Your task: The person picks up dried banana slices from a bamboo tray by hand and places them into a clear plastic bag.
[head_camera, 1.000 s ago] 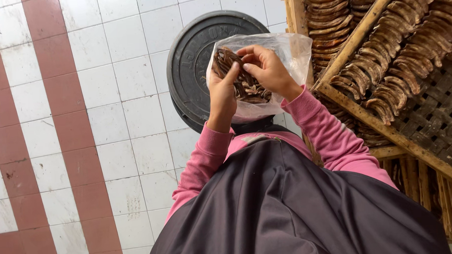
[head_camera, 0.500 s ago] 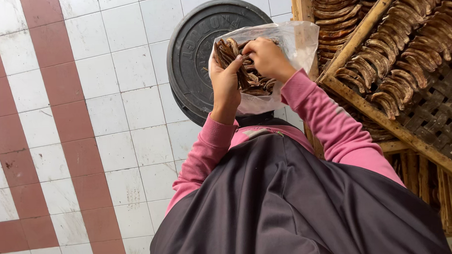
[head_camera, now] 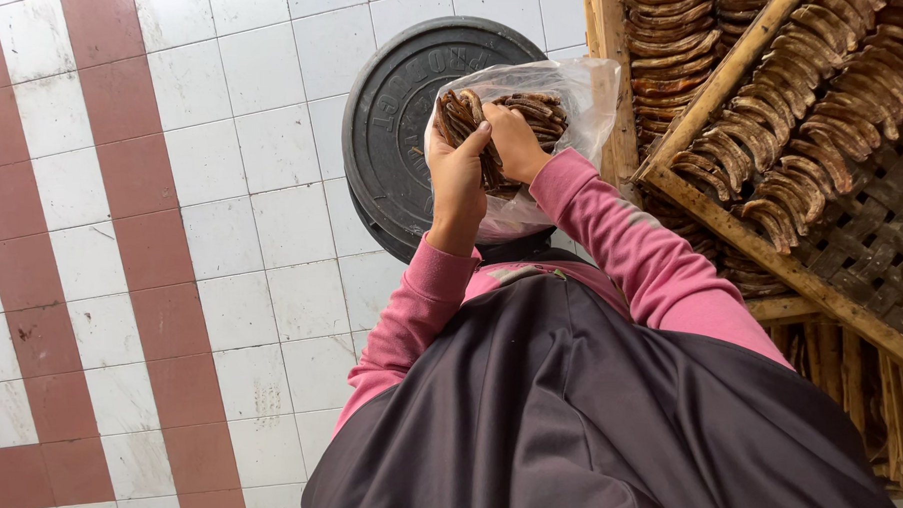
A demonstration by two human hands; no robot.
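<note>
My left hand (head_camera: 456, 176) and my right hand (head_camera: 513, 142) are raised in front of me, close together, both gripping a clear plastic bag (head_camera: 578, 91) filled with brown dried curved strips (head_camera: 537, 111). My left thumb presses a bundle of strips at the bag's left side. My right hand's fingers are tucked into the bag's contents. Both arms wear pink sleeves, and a dark apron (head_camera: 577, 420) covers my front.
A round black lid (head_camera: 391, 106) lies on the white-and-red tiled floor (head_camera: 171, 244) behind the bag. Wooden-framed woven trays (head_camera: 851, 230) at the right carry rows of the same brown dried strips (head_camera: 777, 122).
Both hands and the bag have shifted slightly up and left against the black lid. My right hand has pushed deeper into the strips while the left keeps its hold.
</note>
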